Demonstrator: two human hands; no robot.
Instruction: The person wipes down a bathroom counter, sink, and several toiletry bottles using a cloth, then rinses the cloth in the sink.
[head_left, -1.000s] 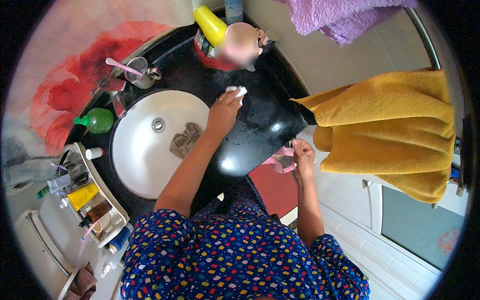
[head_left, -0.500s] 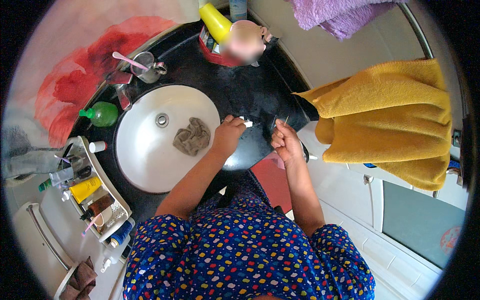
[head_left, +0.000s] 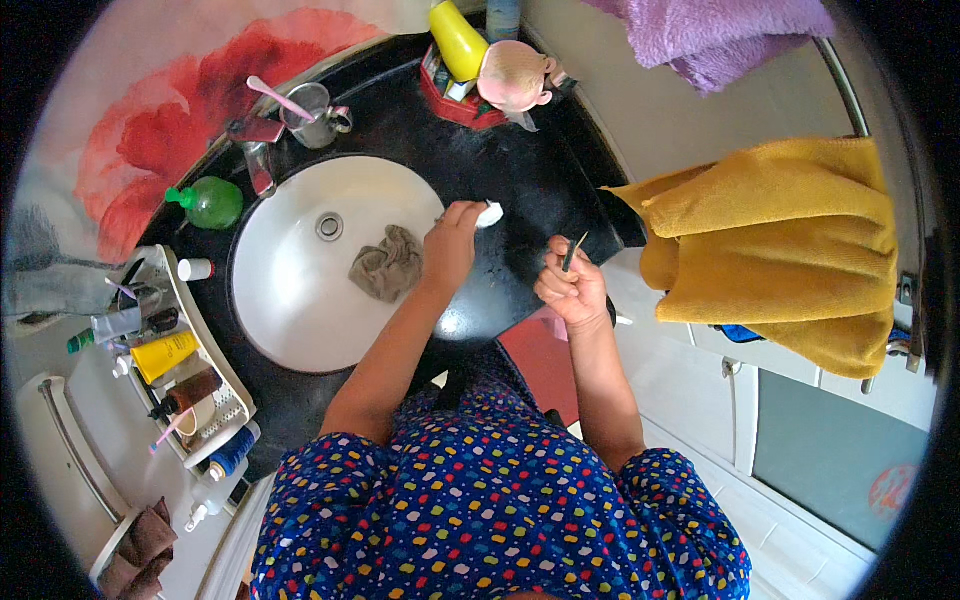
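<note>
On my feed, the right hand pinches a slim dark stick between thumb and curled fingers, its long axis slanting away from the body and a little rightward. A pale sliver shows at its far end (one piece or two, I can't tell). I see the left hand with fingers closed on a white wad above the counter, beside the basin. The wad lies left of the stick and slightly farther out, the two clearly apart.
</note>
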